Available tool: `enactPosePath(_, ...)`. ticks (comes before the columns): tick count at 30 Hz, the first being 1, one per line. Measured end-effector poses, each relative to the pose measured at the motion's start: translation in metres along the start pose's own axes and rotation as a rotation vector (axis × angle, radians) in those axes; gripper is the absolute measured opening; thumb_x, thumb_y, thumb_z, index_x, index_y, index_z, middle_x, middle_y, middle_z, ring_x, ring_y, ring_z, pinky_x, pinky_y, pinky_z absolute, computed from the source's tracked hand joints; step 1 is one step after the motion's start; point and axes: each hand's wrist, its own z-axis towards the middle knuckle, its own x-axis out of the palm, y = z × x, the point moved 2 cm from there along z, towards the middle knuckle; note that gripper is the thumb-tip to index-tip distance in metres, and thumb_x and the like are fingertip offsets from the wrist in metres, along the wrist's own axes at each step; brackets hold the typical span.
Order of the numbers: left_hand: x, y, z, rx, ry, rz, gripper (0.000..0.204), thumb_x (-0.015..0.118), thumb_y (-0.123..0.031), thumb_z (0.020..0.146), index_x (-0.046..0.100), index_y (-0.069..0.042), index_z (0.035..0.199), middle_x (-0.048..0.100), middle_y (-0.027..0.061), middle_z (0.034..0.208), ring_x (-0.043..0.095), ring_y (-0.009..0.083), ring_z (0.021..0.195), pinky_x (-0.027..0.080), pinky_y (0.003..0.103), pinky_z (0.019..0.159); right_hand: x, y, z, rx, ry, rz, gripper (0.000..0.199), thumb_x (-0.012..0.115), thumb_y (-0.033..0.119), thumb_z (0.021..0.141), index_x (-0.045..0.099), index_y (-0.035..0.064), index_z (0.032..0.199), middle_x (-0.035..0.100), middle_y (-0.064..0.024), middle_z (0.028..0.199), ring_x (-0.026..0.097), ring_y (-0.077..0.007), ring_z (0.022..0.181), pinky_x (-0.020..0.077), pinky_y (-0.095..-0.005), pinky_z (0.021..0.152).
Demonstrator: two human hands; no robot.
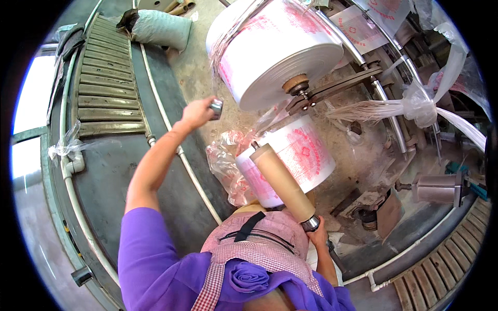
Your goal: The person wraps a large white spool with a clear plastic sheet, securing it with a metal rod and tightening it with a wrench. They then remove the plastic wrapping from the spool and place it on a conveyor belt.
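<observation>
My left hand (198, 112) is raised at the left of the big film roll, closed round a small shiny metal cone (217, 107). A brown cardboard tube (284, 181) slants in front of my waist. The tip of a metal shaft (254, 145) sticks out of its far end, and another metal cone (311, 223) sits at its near end. There my right hand (320, 237) is closed round the cone, its fingers partly hidden. Behind the tube a smaller roll of white film printed in red (306, 153) stands on the floor.
A large printed film roll (275, 46) hangs on an arm (342, 85) ahead of me. Crumpled clear film (228, 166) lies beside the smaller roll. Machine bars and knotted film (417, 106) are at the right. A stuffed sack (161, 29) lies far left, near slatted benches (109, 78).
</observation>
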Motion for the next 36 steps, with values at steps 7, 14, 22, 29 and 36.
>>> enactPosePath(7,-0.103,-0.058,0.038,0.001,-0.098,-1.195,0.04,0.049,-0.005,0.079,0.054,-0.001,0.118,0.045,-0.0031,0.061,0.037,0.0029,0.048,0.026,0.017,0.042,0.007,-0.02,0.008,-0.001,0.019,0.039,0.085,0.074,0.012,0.056,0.031,0.0172,0.129,0.06,-0.0236,0.102,0.057,-0.0403,0.098,0.0448,-0.0442,0.082)
enactPosePath(14,-0.073,-0.141,0.128,0.175,-0.152,-1.681,0.037,0.048,-0.007,0.086,0.047,-0.004,0.123,0.051,-0.0004,0.065,0.039,0.0038,0.045,0.028,0.016,0.039,-0.005,0.0,0.0,0.063,0.056,0.084,0.083,0.074,0.007,0.054,0.032,0.0149,0.125,0.056,-0.0205,0.11,0.053,-0.0391,0.104,0.0431,-0.0431,0.085)
enactPosePath(22,-0.036,-0.092,0.132,0.046,-0.577,-0.468,0.029,0.054,-0.028,0.085,0.063,-0.006,0.102,0.061,0.0145,0.072,0.058,0.028,0.064,0.045,0.037,0.059,0.001,0.0,0.003,0.098,0.077,0.092,0.084,0.074,0.008,0.053,0.033,0.0132,0.126,0.056,-0.021,0.111,0.053,-0.0386,0.104,0.0426,-0.0421,0.086)
enactPosePath(29,0.138,-0.086,-0.025,0.119,-0.331,-0.631,0.014,0.054,-0.012,0.084,0.06,-0.003,0.093,0.057,0.0163,0.077,0.057,0.031,0.073,0.045,0.037,0.067,0.011,-0.015,0.001,0.016,0.047,0.088,0.087,0.075,0.01,0.053,0.031,0.0125,0.128,0.057,-0.0233,0.107,0.054,-0.0394,0.101,0.0429,-0.0435,0.085)
enactPosePath(36,0.237,-0.079,-0.066,-0.198,0.106,-0.757,0.044,0.065,-0.033,0.077,0.059,0.0,0.107,0.063,0.0179,0.097,0.061,0.0272,0.089,0.046,0.035,0.08,0.003,-0.011,-0.005,-0.006,0.044,0.097,0.086,0.074,0.01,0.055,0.029,0.0142,0.128,0.058,-0.023,0.108,0.055,-0.0391,0.101,0.043,-0.0427,0.085)
